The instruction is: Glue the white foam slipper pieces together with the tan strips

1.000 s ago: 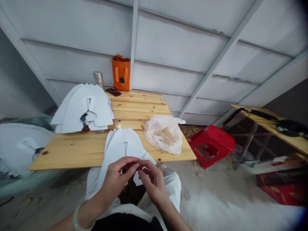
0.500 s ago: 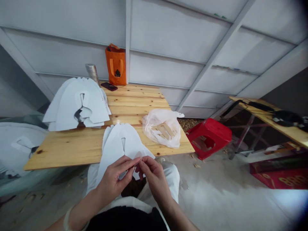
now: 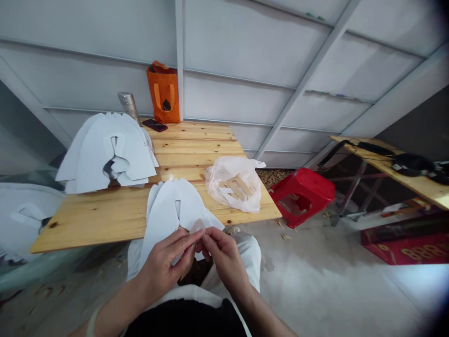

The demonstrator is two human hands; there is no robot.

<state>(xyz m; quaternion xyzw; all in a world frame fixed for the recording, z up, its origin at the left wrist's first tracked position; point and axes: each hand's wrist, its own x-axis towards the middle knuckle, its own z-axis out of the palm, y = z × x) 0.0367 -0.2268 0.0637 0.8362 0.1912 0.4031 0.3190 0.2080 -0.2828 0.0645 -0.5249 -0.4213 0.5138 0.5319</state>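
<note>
My left hand (image 3: 168, 260) and my right hand (image 3: 224, 257) meet over my lap, fingers pinched together. Between their fingertips sticks up a small, pale, translucent piece (image 3: 197, 226); its exact kind cannot be made out. Just beyond them, a stack of white cut-out paper sheets (image 3: 164, 206), rounded at the top and with a narrow slot, leans from my lap onto the table edge. To the right on the wooden table (image 3: 101, 217) lies a crumpled clear plastic bag (image 3: 254, 180) with tan, flat cut pieces (image 3: 236, 188) inside.
Further white cut-outs (image 3: 87, 154) are piled on the table's left, with more at the far left (image 3: 17, 206). Behind stand a roll of tape (image 3: 129, 105), a phone (image 3: 155, 125) and an orange bag (image 3: 163, 96). A red stool (image 3: 308, 187) is right of the table.
The view has shifted slightly. My hands stay pinched together in nearly the same place, and the translucent piece now shows a little more above the fingertips.
</note>
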